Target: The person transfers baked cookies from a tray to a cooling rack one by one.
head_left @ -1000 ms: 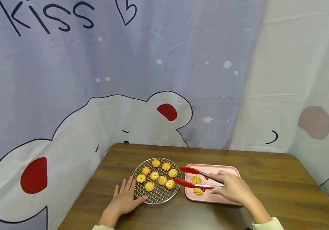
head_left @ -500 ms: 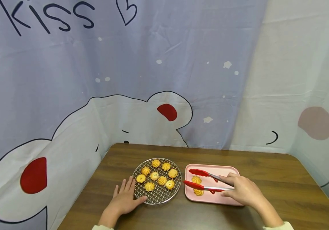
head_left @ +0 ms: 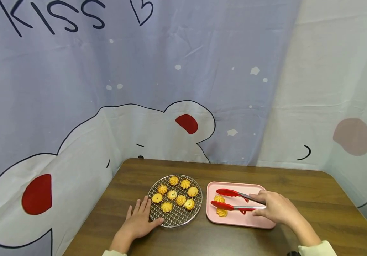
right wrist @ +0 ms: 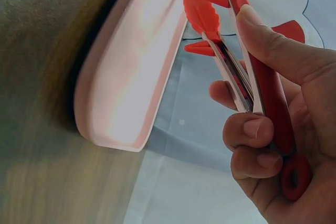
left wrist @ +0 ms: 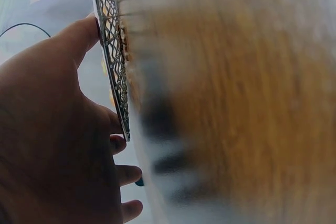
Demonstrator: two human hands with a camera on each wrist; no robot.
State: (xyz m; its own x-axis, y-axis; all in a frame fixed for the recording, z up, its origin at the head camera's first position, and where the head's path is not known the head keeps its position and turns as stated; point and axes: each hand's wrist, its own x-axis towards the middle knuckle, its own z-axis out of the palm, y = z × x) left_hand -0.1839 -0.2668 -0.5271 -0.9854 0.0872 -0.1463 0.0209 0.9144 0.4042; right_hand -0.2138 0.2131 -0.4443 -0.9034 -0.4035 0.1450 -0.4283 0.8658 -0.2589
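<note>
Right hand (head_left: 274, 209) grips open tongs (head_left: 234, 201) over the pink tray (head_left: 260, 222), cookie (head_left: 221, 212) dropped; left hand (head_left: 140, 222) flat, steadying rack (head_left: 177, 218). Next: reach left, pinch a rack cookie (head_left: 189, 204).

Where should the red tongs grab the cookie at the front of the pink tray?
Probably by its round sides. The cookie lies flat on the pink tray with its ridged swirl facing up, so the tongs in the right hand should come from above, one red tip on each side, squeezing gently.
</note>
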